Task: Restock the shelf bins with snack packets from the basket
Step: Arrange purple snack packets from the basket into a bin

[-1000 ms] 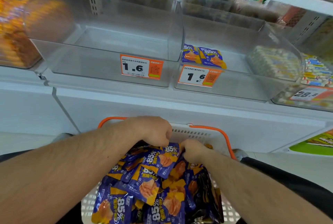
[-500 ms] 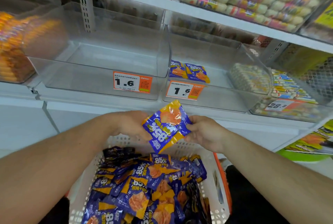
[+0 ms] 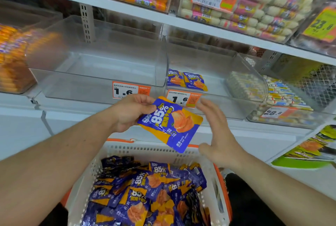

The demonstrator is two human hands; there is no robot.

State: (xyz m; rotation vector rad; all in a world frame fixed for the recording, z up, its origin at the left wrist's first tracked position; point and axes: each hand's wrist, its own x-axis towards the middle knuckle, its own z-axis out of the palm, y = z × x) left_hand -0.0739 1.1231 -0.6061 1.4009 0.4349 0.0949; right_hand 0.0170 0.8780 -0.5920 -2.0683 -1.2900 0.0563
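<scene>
My left hand (image 3: 131, 112) pinches the top corner of a blue and orange snack packet (image 3: 171, 125), held up in front of the shelf. Just right of the packet my right hand (image 3: 218, 133) is spread with straight fingers and holds nothing. Below, a white basket (image 3: 145, 150) with orange handles holds several more of the same packets (image 3: 145, 195). Two such packets (image 3: 187, 81) lie in the clear bin (image 3: 227, 73) right of centre. The clear bin (image 3: 101, 66) left of it has nothing in it.
Orange price tags reading 1.6 (image 3: 130, 90) hang on both bins' fronts. Bins of orange sausages (image 3: 12, 58) stand at the left and white wrapped snacks (image 3: 283, 91) at the right. The upper shelf (image 3: 200, 31) carries full bins overhead.
Both hands rose from the basket toward the shelf with a packet. My right hand has let go of it and opened; the left hand alone holds it now.
</scene>
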